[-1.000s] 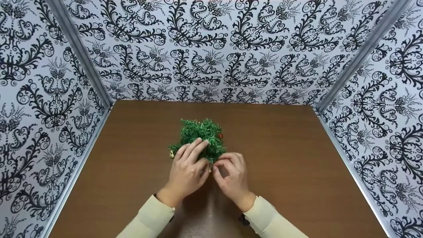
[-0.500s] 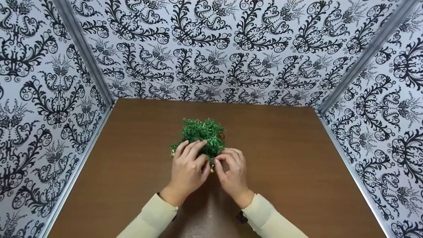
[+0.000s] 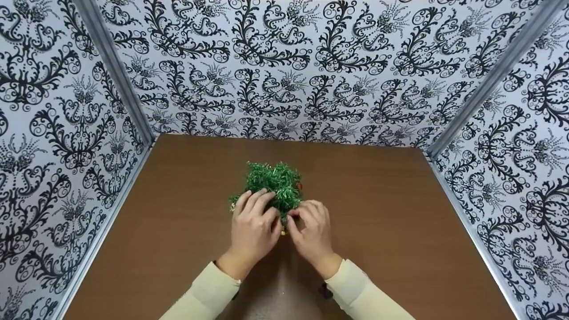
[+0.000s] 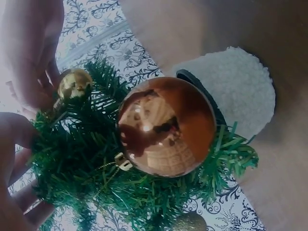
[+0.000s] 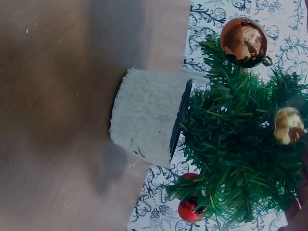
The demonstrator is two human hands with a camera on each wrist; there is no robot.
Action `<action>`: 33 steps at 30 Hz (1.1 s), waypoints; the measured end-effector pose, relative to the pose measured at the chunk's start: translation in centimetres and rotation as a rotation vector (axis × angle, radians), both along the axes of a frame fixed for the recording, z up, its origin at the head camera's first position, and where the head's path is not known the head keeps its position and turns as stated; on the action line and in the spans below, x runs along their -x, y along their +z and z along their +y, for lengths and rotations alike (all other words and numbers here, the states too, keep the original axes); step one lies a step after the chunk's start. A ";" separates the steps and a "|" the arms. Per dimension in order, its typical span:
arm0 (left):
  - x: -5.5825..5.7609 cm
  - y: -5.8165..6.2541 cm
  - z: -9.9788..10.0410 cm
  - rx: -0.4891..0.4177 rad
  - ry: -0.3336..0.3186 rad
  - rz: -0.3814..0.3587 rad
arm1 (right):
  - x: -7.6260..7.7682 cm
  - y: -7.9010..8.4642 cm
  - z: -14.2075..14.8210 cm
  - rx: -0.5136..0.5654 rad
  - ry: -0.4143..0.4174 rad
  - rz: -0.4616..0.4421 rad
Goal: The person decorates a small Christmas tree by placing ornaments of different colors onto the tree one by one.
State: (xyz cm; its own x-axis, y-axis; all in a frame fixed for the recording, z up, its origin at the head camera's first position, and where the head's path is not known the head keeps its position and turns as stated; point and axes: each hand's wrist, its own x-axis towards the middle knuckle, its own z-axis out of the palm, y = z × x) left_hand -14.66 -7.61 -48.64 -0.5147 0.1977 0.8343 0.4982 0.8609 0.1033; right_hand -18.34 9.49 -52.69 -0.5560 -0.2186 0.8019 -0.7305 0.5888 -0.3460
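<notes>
A small green artificial Christmas tree (image 3: pixel 275 178) stands before me, with its white fluffy pot (image 5: pixel 144 115) showing in both wrist views. My left hand (image 3: pixel 253 226) has its fingers in the branches, thumb and forefinger bent round foliage near the top. On the right, my right hand (image 3: pixel 313 229) pinches at a branch end, just above a gold bauble (image 3: pixel 283 232) between the hands. In the left wrist view the gold bauble (image 4: pixel 74 84) hangs right beside the right fingers, and a large copper bauble (image 4: pixel 166 127) covers the tree's middle. I cannot tell whether the pinch includes the bauble's loop.
Red baubles (image 5: pixel 191 210) hang on the tree's right side, and another gold bauble (image 4: pixel 190 222) is on the left. The brown table (image 3: pixel 378 200) is enclosed by patterned walls (image 3: pixel 275 66) at the back and both sides.
The right fingertips have shifted up slightly from the gold bauble, which now hangs below them. The left fingers have drawn back a little over the branches. The head view has shifted slightly.
</notes>
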 end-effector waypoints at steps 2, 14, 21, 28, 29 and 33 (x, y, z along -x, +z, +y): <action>-0.1 0.0 0.1 0.014 0.012 -0.007 | 0.0 -0.1 0.1 -0.039 -0.003 0.015; -0.2 -0.4 -0.1 0.070 -0.004 -0.077 | 0.3 -0.3 0.8 -0.149 0.064 0.054; -0.1 0.0 -0.2 0.073 -0.032 -0.079 | 0.3 -0.2 1.4 -0.126 0.064 0.053; 0.2 0.3 -0.6 0.087 -0.036 -0.083 | 0.4 0.1 1.8 -0.112 0.084 0.064; 0.2 0.3 -0.6 0.089 -0.038 -0.084 | 0.5 0.0 1.8 -0.110 0.087 0.066; 0.2 0.2 -1.0 0.093 -0.051 -0.077 | 0.7 0.0 2.1 -0.098 0.099 0.062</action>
